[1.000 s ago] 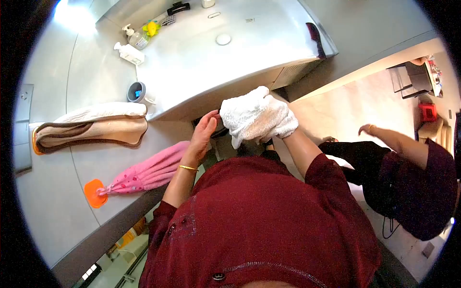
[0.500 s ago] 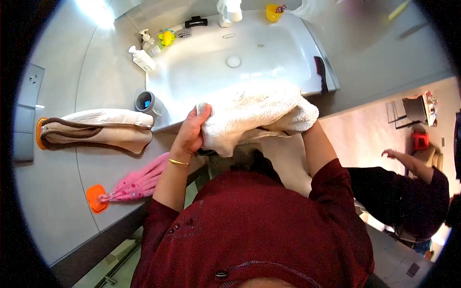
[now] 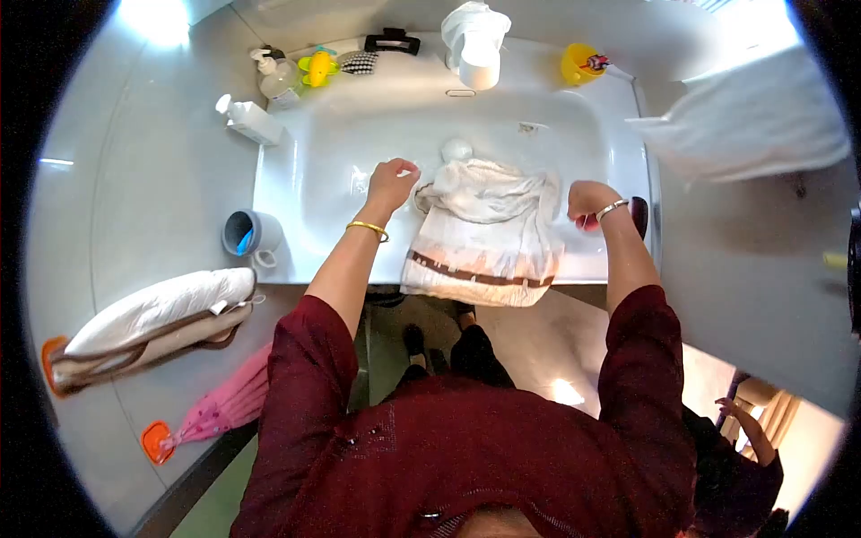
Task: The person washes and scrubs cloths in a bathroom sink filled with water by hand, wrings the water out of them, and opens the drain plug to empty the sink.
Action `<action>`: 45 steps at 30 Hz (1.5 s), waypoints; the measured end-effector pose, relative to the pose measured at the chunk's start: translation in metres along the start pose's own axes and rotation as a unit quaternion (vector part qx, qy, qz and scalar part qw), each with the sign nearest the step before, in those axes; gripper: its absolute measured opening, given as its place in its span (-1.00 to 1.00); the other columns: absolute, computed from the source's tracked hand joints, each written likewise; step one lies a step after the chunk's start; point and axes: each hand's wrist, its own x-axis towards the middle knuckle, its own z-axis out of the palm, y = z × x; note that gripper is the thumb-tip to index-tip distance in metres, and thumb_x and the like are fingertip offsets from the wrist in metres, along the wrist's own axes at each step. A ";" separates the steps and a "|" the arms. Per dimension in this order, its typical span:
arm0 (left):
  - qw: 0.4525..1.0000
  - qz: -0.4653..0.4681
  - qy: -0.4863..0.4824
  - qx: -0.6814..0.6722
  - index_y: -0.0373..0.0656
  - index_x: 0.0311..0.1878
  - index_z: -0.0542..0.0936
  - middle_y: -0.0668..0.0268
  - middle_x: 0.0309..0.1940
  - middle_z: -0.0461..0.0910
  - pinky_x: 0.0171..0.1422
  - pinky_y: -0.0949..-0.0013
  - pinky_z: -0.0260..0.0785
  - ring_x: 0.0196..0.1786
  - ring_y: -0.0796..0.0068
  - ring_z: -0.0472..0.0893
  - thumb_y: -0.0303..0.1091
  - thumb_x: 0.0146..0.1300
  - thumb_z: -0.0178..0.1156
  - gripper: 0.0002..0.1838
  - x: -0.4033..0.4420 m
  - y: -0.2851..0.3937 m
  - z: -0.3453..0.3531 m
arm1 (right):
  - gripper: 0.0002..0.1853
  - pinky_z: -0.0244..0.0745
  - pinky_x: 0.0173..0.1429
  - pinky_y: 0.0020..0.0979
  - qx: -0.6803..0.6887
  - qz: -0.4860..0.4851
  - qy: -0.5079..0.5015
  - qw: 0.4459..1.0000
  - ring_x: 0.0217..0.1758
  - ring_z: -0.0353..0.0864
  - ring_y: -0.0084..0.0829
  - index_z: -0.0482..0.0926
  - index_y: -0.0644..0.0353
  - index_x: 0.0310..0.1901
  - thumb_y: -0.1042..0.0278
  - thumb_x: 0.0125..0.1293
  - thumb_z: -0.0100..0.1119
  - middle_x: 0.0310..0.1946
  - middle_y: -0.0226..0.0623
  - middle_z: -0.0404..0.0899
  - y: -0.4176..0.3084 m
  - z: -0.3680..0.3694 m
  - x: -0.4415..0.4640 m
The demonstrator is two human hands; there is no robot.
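A white towel (image 3: 489, 238) with a brown stripe lies partly in the white sink (image 3: 345, 134), its striped end draped over the front rim. My left hand (image 3: 393, 186), above the basin to the left of the towel, is apart from it; its fingers are curled and the fingertips show nothing held. To the towel's right is my right hand (image 3: 592, 203), bent down at the wrist. Its fingers are folded, and whether something is in them is hidden. A dark red comb (image 3: 639, 217) lies behind that wrist on the sink's right rim.
The covered faucet (image 3: 475, 49) stands at the back, a yellow cup (image 3: 581, 65) right of it. Bottles (image 3: 254, 122) and a grey cup (image 3: 249, 233) sit left. Towels (image 3: 161, 314) hang on the left wall. Another person (image 3: 740, 466) is at the lower right.
The white towel has left my hands and now lies in the sink and over its rim. My hands have moved apart, to either side of it. The sink fills more of the view.
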 end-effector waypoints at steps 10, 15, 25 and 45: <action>0.988 -0.070 -0.103 0.094 -0.27 -0.02 0.48 0.02 -0.13 0.55 0.04 0.30 0.38 -0.04 0.18 0.55 -0.20 -0.06 0.29 -0.47 0.032 0.025 0.083 | -0.65 0.43 -0.04 -0.15 -0.040 -0.297 0.237 0.924 -0.09 0.52 -0.02 0.53 0.22 -0.22 0.09 0.10 0.19 -0.20 0.02 0.55 -0.082 0.030 0.130; 0.962 -0.090 -0.227 -0.121 -0.22 0.26 0.27 0.13 0.05 0.46 0.15 0.40 0.27 0.09 0.27 0.44 -0.57 -0.17 0.21 -0.22 0.024 0.005 0.067 | -0.66 0.45 -0.14 -0.12 0.117 -0.250 0.396 0.876 -0.16 0.53 -0.02 0.48 0.21 -0.22 0.08 0.18 0.13 -0.25 0.01 0.50 -0.071 0.026 0.135; 0.979 -0.154 -0.116 -0.058 -0.36 0.10 0.41 0.15 -0.13 0.54 -0.06 0.41 0.40 -0.14 0.40 0.53 -0.26 0.09 0.27 -0.46 0.045 0.009 0.099 | -0.65 0.41 -0.06 -0.19 -0.046 -0.355 0.452 0.817 -0.06 0.43 -0.16 0.49 0.04 -0.07 0.19 0.09 0.21 -0.09 -0.17 0.39 -0.080 0.029 0.118; 0.725 -0.296 -0.044 -0.621 -0.17 0.08 0.42 0.23 -0.09 0.51 -0.02 0.17 0.45 -0.07 0.29 0.52 0.01 0.35 -0.12 -0.53 0.045 0.054 0.137 | -0.68 0.40 -0.33 -0.07 0.307 -0.258 0.448 0.799 -0.46 0.50 0.06 0.47 0.15 -0.48 0.08 0.25 -0.01 -0.61 -0.02 0.51 -0.142 0.047 0.080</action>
